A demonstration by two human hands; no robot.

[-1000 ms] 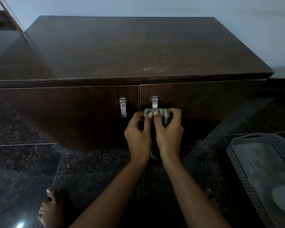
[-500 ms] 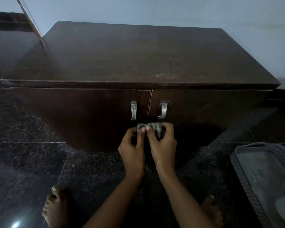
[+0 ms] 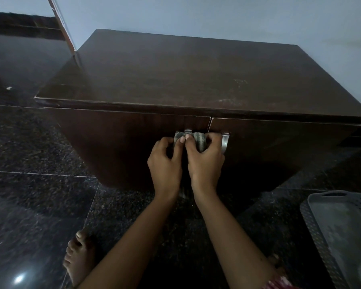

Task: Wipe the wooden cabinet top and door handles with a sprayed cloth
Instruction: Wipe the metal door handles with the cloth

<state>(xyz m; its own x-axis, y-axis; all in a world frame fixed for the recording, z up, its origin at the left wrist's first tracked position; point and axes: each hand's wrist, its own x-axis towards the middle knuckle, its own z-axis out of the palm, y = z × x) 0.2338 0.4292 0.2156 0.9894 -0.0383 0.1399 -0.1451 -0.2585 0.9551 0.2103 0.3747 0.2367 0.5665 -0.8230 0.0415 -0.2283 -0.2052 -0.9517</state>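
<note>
A: Where is the cloth (image 3: 193, 140)?
B: Bunched over the left door handle (image 3: 188, 131), just beside the right door handle (image 3: 224, 142), below the cabinet top (image 3: 175, 76).
A: And the fingers?
B: The left hand (image 3: 165, 162) and right hand (image 3: 206, 163) both pinch the cloth, fingers curled, hands side by side

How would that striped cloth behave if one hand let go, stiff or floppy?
Probably floppy: the cloth is bunched into folds between the left hand and right hand. Likely light, since fingers alone pinch it up. Its ribbed weave suggests little slipping.
</note>
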